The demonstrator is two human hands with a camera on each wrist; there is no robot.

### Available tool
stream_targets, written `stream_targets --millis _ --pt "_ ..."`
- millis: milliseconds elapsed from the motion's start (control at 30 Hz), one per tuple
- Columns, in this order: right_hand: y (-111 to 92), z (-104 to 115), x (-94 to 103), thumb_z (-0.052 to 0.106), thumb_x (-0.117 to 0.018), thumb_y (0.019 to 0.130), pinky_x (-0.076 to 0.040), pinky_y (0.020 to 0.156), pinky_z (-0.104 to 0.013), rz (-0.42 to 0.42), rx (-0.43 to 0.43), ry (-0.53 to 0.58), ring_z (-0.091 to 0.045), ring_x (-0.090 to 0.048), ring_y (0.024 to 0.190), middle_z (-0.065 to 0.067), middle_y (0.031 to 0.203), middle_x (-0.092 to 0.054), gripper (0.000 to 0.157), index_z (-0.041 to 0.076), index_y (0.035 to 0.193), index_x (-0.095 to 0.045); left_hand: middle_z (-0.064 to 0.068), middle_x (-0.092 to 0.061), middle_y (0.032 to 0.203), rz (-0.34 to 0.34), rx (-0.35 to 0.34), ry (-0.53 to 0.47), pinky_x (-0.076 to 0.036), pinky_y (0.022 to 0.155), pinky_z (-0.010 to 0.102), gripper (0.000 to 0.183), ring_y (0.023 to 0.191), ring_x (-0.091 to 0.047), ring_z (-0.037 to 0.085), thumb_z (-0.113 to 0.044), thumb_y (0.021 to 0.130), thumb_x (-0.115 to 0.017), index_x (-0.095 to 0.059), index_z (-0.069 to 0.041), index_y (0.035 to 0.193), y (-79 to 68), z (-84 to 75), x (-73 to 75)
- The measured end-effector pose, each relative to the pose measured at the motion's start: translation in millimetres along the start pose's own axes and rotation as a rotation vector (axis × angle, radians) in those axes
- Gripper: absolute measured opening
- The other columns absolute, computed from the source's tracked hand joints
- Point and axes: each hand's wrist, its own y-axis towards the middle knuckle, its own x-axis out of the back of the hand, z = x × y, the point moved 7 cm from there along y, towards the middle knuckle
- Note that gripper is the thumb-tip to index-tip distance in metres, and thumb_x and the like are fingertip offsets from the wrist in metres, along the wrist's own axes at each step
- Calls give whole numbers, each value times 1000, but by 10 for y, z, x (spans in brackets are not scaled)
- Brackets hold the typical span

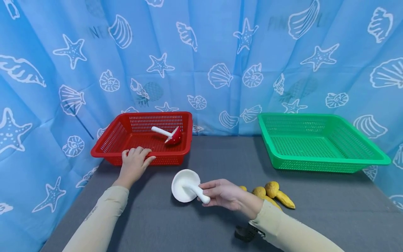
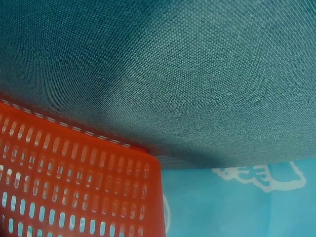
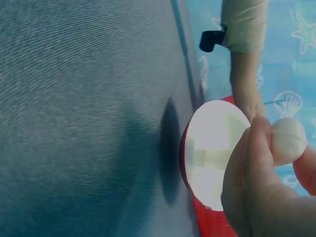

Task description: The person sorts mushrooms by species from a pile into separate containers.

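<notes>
My right hand (image 1: 221,194) pinches a toy mushroom (image 1: 185,190) by its white stem between thumb and fingers. The white underside of its cap faces up toward the head camera; a red edge of the cap shows in the right wrist view. It hangs above the grey table with a shadow beside it. My left hand (image 1: 135,164) grips the front rim of the red basket (image 1: 141,154), fingers over the rim and thumb toward the right. Inside that basket a red-capped mushroom (image 1: 173,136) with white spots lies on its side.
Yellow mushrooms (image 1: 272,189) lie in a small group beyond the right forearm, partly hidden by it. A green basket (image 1: 327,161) stands at the back right. Behind the baskets hangs a blue curtain (image 1: 214,45) with white shells.
</notes>
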Motion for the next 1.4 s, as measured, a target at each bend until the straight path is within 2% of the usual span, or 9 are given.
stream_targets --millis 267,533,767,1100,1400 --pt "-93 206 -38 2 -54 97 -55 83 -33 14 63 11 -19 -66 90 -14 107 -67 37 -10 132 -52 19 -58 116 10 6 11 -27 99 63 49 108 -50 38 -35 88 -70 -61 -5 125 12 12 -8" --pt "-136 495 -98 0 -49 99 -55 82 -30 80 153 35 -20 -66 92 -15 107 -67 38 -12 134 -47 19 -58 114 -1 -7 12 -28 98 63 46 107 -50 39 -34 89 -70 -61 -5 123 22 -10 0" --pt "-140 723 -147 1 -46 100 -54 83 -29 73 208 28 -20 -65 93 -12 107 -65 41 -12 138 -42 19 -59 112 -30 -12 14 -29 97 62 47 105 -52 38 -34 86 -74 -63 -5 121 -9 -7 -13" --pt "30 1025 -177 3 -45 102 -53 83 -29 -5 225 79 -19 -63 95 -8 107 -63 43 -8 143 -38 19 -59 112 -46 -18 -2 -28 97 63 46 105 -51 38 -33 86 -73 -62 -5 121 -20 -2 12" --pt "272 1128 -161 5 -42 103 -52 78 -26 -56 206 137 -24 -55 104 -10 116 -55 44 -5 146 -35 18 -58 113 -43 -25 7 -29 97 62 47 105 -51 38 -34 86 -73 -62 -5 121 -18 -9 7"
